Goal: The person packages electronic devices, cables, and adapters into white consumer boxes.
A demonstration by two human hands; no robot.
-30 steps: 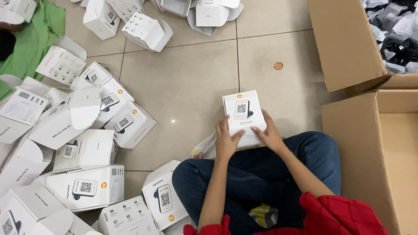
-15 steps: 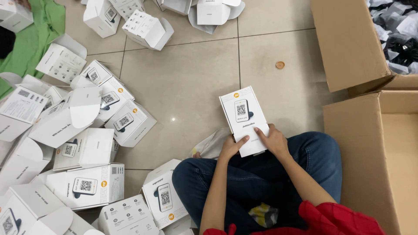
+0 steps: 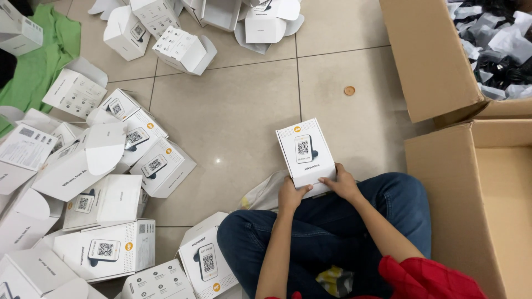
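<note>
White box (image 3: pixel 305 155) sits face up over the tile floor (image 3: pixel 244 116), just ahead of the knees, gripped at its near end by both hands. Left hand (image 3: pixel 291 195) fingers clamp its 7 o'clock corner; right hand (image 3: pixel 343 185) fingers grasp 5 o'clock. Coin (image 3: pixel 349 90) at 1 o'clock, cartons (image 3: pixel 476 182) at 3, box pile (image 3: pixel 105 182) at 9.

Open floor ahead, clutter at the sides

Bare floor tiles (image 3: pixel 233 111) lie free from 11 to 1 o'clock; scattered white cartons (image 3: pixel 105 166) crowd 8 to 10 o'clock, cardboard boxes (image 3: pixel 471 182) wall off 2 to 4 o'clock, and a small brown disc (image 3: pixel 349 90) lies at 1 o'clock.
</note>
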